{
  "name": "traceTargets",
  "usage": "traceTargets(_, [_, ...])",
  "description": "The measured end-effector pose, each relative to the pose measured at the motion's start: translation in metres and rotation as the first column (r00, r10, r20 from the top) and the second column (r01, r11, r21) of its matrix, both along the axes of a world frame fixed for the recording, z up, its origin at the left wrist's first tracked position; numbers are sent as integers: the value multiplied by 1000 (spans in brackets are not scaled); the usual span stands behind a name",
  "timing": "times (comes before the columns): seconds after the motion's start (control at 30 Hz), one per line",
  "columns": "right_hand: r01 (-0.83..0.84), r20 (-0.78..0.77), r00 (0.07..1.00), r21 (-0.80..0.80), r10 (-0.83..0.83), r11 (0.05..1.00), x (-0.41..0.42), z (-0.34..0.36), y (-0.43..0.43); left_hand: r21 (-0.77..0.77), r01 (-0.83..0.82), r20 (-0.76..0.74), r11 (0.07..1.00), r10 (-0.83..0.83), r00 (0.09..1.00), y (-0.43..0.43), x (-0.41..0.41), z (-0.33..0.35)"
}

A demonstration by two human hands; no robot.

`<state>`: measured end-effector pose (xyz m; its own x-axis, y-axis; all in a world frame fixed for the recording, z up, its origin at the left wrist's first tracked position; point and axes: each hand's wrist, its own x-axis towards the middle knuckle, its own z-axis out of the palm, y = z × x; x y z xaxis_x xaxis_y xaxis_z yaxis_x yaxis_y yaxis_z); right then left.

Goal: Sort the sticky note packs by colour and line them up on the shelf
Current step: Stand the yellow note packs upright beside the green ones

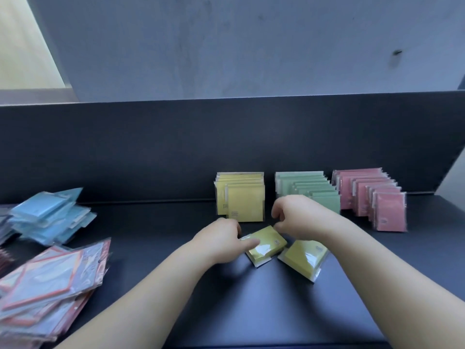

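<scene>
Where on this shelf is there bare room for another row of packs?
Bare shelf lies between the blue pile and the yellow row, and in front of the pink row. It's crowded where the left hand and right hand meet the loose packs.

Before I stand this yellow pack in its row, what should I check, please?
1. Hold of left hand on yellow pack: ok, thumb lies on top.
2. Grip of right hand on it: cannot tell.
3. The yellow row stands upright: ok.
4. The second yellow pack is lined up: not ok, it lies flat.
5. The blue pile is lined up: not ok.
</scene>
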<state>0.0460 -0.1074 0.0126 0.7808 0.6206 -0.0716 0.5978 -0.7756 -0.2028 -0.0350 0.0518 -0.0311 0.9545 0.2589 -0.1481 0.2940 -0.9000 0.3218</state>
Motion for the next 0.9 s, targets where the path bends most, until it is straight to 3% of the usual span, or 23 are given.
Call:
traceTargets(0.2, [-140, -215, 974, -291, 78, 946, -20, 8, -28, 23, 28, -82, 999, -26, 996, -16, -8, -2])
traceTargets(0.33, [-203, -196, 971, -393, 134, 897, -25, 1, -42, 23, -14, -67, 1000, 16, 998, -12, -11, -1])
traceTargets(0.57, [-231, -183, 965, -236, 190, 944, -27, -12, -50, -46, -145, -76, 988, 142, 987, 9, -25, 2])
traceTargets(0.8, [-216, -196, 947, 190, 252, 958, -25, -19, -42, -198, -155, -40, 968, 150, 988, 10, -48, 3])
traceTargets(0.9, [-209, -143, 959, 227, 245, 951, -29, -26, -26, -306, -118, -2, 945, 123, 992, -2, -53, 2])
